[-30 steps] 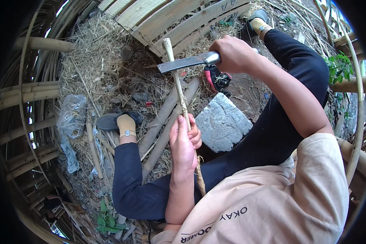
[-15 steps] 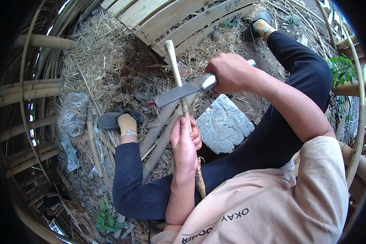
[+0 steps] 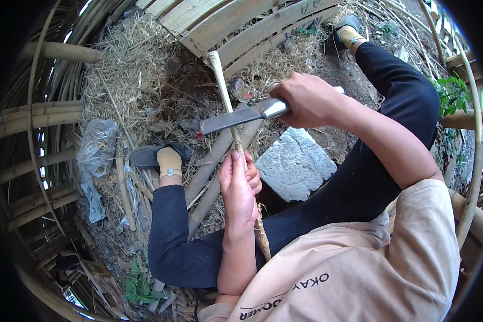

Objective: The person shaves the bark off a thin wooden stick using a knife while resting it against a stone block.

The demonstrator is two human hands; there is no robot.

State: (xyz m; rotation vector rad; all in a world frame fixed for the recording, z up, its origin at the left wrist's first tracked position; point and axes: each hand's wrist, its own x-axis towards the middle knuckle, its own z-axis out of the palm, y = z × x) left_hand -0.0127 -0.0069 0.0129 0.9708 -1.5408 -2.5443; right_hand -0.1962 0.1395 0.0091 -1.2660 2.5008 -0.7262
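My left hand [image 3: 238,188] is wrapped round a pale wooden stick [image 3: 223,88], which slants up and slightly left past a bark-covered middle. The stick's lower end rests near my lap. My right hand [image 3: 309,101] grips the handle of a broad, square-ended knife [image 3: 234,119]. Its grey blade lies across the stick a little above my left fingers, pointing left. Above the blade the wood looks peeled and pale; below it rough brown bark still shows.
A square grey stone block [image 3: 298,165] sits on the ground between my legs. Wooden slats [image 3: 225,27] lie at the far side. Thicker poles [image 3: 212,161] lie beside my left foot, with a clear plastic bag [image 3: 96,147] farther left. Bamboo rails [image 3: 40,115] line the left edge.
The knife has shifted slightly left and its blade lies a bit flatter. The stick's upper end has tipped a little to the left, and my left hand has moved slightly left with it.
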